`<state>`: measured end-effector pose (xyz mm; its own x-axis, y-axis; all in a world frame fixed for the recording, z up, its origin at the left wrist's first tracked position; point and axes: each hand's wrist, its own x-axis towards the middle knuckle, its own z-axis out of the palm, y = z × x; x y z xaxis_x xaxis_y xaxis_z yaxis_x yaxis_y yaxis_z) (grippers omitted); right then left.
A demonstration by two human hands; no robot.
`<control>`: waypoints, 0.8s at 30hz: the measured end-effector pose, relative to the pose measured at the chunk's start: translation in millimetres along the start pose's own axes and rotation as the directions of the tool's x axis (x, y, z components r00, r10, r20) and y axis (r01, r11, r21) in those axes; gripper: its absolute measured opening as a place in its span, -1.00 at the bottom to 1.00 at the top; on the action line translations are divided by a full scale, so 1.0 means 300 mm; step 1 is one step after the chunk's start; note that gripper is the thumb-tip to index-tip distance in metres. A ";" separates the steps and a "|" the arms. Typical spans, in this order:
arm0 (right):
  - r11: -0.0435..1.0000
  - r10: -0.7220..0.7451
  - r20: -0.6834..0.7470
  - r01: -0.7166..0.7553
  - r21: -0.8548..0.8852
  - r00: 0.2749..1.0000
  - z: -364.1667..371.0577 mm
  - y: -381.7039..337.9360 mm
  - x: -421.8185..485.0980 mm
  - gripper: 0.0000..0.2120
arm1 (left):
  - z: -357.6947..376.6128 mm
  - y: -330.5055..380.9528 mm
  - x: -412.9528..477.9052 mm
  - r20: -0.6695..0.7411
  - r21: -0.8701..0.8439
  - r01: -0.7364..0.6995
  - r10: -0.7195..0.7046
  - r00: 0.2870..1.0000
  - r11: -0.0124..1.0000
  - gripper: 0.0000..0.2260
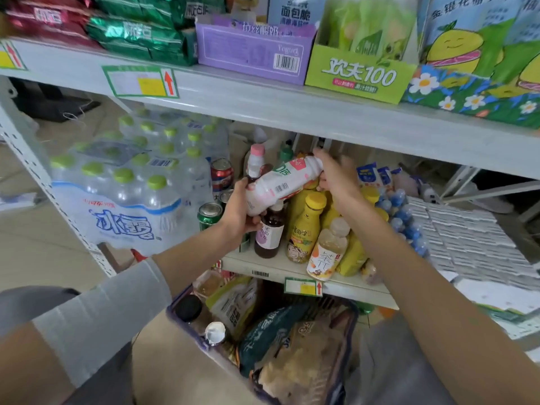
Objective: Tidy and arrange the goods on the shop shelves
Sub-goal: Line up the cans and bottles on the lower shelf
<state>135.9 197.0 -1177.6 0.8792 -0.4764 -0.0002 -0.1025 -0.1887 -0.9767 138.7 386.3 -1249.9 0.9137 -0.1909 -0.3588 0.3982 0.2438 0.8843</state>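
Note:
A white and pink drink bottle (280,184) lies tilted in the air above the middle shelf (263,266). My left hand (239,213) grips its base end. My right hand (339,178) is at its top end, fingers around the neck; the cap is hidden. Below stand a dark bottle with a purple label (268,233), several yellow bottles (306,229) and an orange tea bottle (327,252) leaning at the shelf's front edge. Another pink-capped bottle (255,160) stands behind.
A shrink-wrapped pack of green-capped water bottles (125,188) and some cans (210,214) fill the left of the shelf. Blue-capped small bottles (406,217) sit at the right. The upper shelf (263,95) holds snack boxes. A basket (210,350) of goods stands below me.

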 end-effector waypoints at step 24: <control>0.936 -0.317 0.204 0.340 -0.087 0.926 -0.019 -0.010 -0.091 -0.85 | -0.024 0.076 -0.068 -0.065 -0.211 -0.167 0.156 0.986 0.963 -0.85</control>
<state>109.6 205.8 -1173.5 0.9418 -0.2061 0.2656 0.1622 -0.4134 -0.8960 129.8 402.7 -1224.7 0.9680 -0.0879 -0.2351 0.2485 0.4668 0.8487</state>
